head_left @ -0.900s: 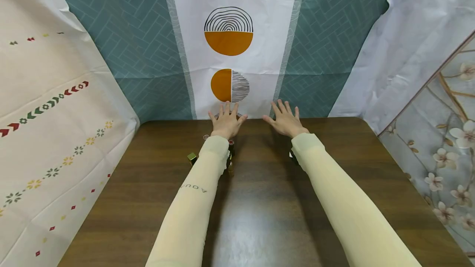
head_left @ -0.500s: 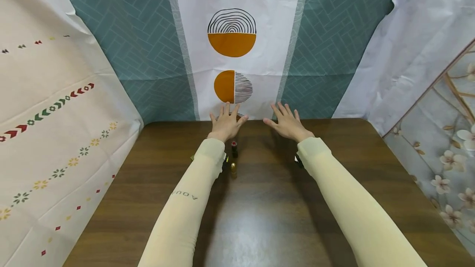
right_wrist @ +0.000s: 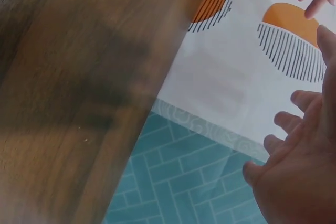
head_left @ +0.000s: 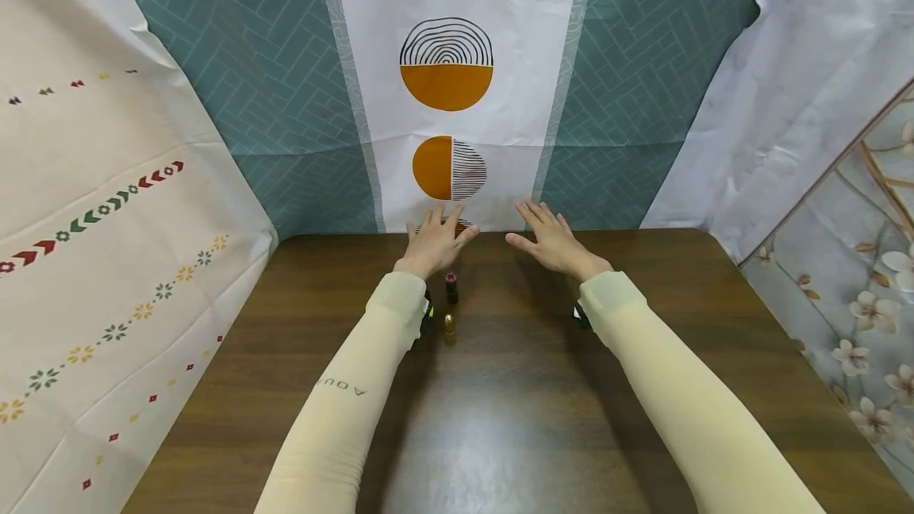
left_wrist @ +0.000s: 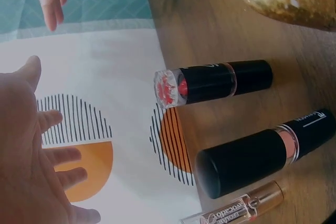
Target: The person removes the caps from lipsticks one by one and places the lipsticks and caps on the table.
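Note:
My left hand (head_left: 433, 246) is held above the far edge of the table, fingers extended and holding nothing. Across from it is my right hand (head_left: 555, 247), also empty with its fingers extended. Below the left wrist, a black lipstick with a clear, red-flecked end (left_wrist: 215, 84) lies in the left wrist view. Beside it are a larger black lipstick with a peach band (left_wrist: 262, 153) and a clear lip tube with printed lettering (left_wrist: 239, 206). A shiny gold tube (head_left: 450, 328) is nearer me. The left sleeve hides some of these in the head view.
The brown wooden table (head_left: 500, 419) ends at a hanging teal and white cloth (head_left: 500, 101) with orange circles. A cream patterned cloth (head_left: 107, 276) hangs at the left, a floral one (head_left: 857, 316) at the right.
Both forearms have shifted outward, and the hands have tilted inward slightly. The red-ended lipstick and gold tube have come out from behind the left sleeve; the gold-topped item left of it is now hidden.

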A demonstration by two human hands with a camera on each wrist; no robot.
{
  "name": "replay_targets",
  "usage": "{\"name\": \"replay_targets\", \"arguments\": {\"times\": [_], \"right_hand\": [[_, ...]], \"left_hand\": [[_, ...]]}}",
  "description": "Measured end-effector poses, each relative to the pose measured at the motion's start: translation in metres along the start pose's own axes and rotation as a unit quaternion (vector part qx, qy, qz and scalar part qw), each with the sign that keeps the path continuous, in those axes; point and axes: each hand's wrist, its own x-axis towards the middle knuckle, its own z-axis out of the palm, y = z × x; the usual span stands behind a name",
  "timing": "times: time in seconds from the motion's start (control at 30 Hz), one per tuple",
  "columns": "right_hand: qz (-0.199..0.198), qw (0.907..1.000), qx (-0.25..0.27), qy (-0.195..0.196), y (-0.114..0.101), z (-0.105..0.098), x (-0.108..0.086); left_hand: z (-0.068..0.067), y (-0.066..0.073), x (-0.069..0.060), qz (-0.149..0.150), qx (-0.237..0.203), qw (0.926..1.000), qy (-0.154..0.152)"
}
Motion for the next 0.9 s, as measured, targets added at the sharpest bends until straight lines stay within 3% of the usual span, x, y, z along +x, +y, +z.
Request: {"name": "replay_targets", "arguments": {"times": [0.3, 0.6, 0.9], "right_hand": [[-0.041, 0.9971, 0.064, 0.004, -0.004, 0.002, -0.01], [-0.042, 0.9882, 0.147, 0.006, -0.004, 0.011, -0.027], [-0.045, 0.9841, 0.172, 0.004, -0.006, 0.014, -0.035]], "left_hand": [[0.001, 0.0, -0.003, 0.012, -0.011, 0.9999, 0.001], [-0.006, 0.006, -0.018, 0.042, -0.023, 0.9987, 0.014], [-0.007, 0.001, -0.029, 0.066, -0.044, 0.9967, 0.017]]}}
